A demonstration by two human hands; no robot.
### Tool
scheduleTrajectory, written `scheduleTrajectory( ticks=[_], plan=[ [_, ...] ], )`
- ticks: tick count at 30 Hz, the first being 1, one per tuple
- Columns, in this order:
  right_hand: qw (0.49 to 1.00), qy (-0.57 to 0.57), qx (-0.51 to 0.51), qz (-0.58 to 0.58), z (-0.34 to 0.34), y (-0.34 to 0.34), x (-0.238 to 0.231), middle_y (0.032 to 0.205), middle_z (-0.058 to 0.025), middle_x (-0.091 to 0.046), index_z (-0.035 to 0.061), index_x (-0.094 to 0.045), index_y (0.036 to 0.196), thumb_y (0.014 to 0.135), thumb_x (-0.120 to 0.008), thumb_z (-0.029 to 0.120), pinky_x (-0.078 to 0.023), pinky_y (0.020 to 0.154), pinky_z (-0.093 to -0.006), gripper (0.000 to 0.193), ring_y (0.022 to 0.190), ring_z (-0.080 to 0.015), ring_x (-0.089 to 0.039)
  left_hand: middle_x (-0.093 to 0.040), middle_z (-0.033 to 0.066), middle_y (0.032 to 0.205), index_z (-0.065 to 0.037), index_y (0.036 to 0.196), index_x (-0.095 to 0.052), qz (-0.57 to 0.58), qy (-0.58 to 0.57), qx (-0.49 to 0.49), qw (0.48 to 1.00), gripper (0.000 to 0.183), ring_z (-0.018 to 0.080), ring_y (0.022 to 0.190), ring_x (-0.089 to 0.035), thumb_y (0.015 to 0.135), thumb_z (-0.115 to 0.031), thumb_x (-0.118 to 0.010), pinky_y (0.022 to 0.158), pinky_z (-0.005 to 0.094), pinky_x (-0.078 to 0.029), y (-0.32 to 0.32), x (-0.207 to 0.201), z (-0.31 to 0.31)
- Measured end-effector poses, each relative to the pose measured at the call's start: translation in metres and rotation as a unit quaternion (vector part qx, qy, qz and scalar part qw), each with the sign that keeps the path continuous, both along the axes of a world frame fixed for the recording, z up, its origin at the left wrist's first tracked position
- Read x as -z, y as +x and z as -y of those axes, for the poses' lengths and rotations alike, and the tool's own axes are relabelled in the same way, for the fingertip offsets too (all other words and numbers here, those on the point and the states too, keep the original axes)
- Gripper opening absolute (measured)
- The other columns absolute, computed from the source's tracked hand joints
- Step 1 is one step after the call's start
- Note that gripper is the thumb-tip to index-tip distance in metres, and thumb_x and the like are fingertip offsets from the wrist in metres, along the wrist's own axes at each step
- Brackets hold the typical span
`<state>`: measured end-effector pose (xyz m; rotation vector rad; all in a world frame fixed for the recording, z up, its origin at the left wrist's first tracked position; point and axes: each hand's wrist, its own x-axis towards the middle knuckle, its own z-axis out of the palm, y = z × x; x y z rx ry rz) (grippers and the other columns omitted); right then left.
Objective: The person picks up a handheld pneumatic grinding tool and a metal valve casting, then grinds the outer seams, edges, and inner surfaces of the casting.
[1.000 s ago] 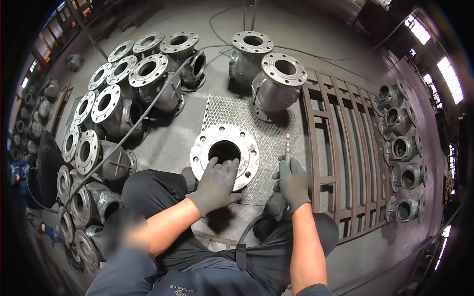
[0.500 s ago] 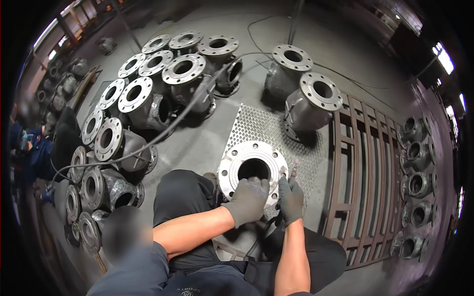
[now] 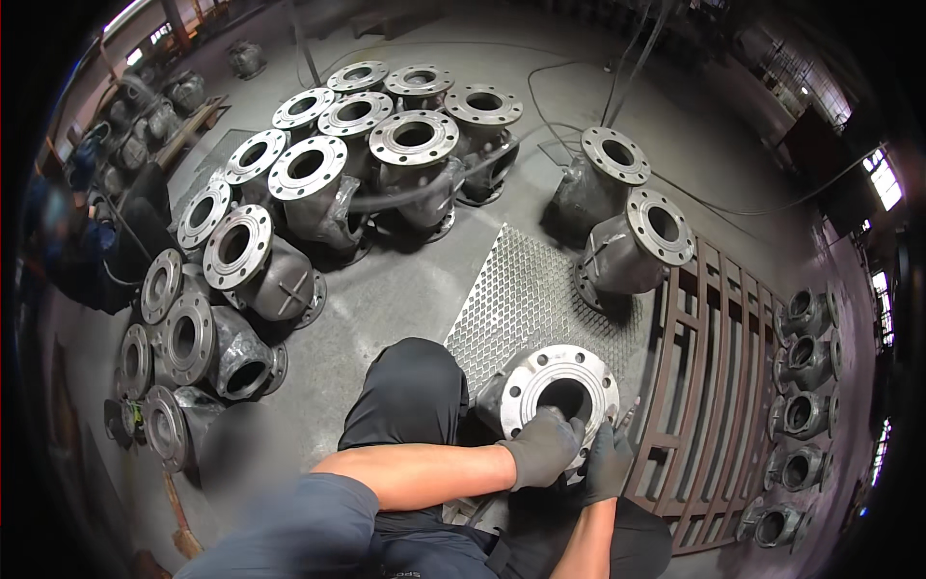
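Before my knees stands a grey cast valve body (image 3: 492, 398), its pale round flange (image 3: 518, 378) facing up with bolt holes around a dark bore. My left hand (image 3: 545, 452), in a dark grey glove, is closed over the near edge of the bore, fingers curled at its rim. Close beside it, my gloved right hand (image 3: 608, 465) is closed at the flange's right edge. A thin rod-like piece (image 3: 632, 410) sticks up by its fingers; what that hand grips is mostly hidden.
Several similar flanged bodies (image 3: 413, 140) crowd the floor at the left. Two more (image 3: 641, 246) stand ahead, near a perforated metal sheet (image 3: 511, 289). A brown slatted frame (image 3: 709, 386) lies at right, with a row of castings (image 3: 801, 415) beyond. A hose (image 3: 424, 198) crosses the far-left group.
The view has shifted, so my hands and the valve body appear lower and further right. Both hands stay at the flange. The hose has swung away from the nearer left castings.
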<state>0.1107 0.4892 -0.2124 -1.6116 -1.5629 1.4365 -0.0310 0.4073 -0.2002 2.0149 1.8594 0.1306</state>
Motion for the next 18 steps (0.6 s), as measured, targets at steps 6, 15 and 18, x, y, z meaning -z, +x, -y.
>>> scheduleTrajectory(
  ticks=[6, 15, 18],
  plan=[
    [0.998, 0.050, -0.037, -0.030, 0.004, -0.017, 0.012, 0.072, -0.0036, -0.064, -0.0008, -0.068, 0.090, 0.108, -0.066, 0.024, -0.047, 0.060, -0.0344, 0.031, 0.065, -0.0122, -0.059, -0.076, 0.0222, 0.108, 0.012, 0.144, -0.051, 0.073, -0.012, -0.091, 0.993, 0.100, 0.0371, 0.102, -0.074, 0.075, -0.050, -0.088, 0.087, 0.0454, -0.053, -0.029, -0.025, 0.011],
    [0.975, 0.075, -0.207, -0.001, 0.048, -0.108, -0.037, 0.094, -0.0190, -0.080, -0.0041, -0.072, 0.119, 0.100, -0.078, 0.025, -0.059, 0.079, -0.0411, 0.035, 0.087, -0.0258, -0.078, -0.075, 0.0279, 0.101, 0.018, 0.154, -0.035, 0.128, 0.053, -0.244, 0.960, 0.107, 0.0466, 0.099, -0.074, 0.072, -0.031, -0.082, 0.092, 0.0517, -0.057, -0.097, -0.009, 0.068],
    [0.948, 0.157, -0.263, -0.084, 0.050, -0.127, 0.000, 0.111, -0.0214, -0.081, -0.0028, -0.069, 0.131, 0.100, -0.078, 0.026, -0.060, 0.088, -0.0431, 0.044, 0.102, -0.0351, -0.079, -0.073, 0.0332, 0.099, 0.014, 0.137, -0.046, 0.164, 0.022, -0.332, 0.929, 0.075, 0.0526, 0.094, -0.074, 0.078, -0.020, -0.077, 0.087, 0.0552, -0.060, -0.112, -0.017, 0.067]
  ],
)
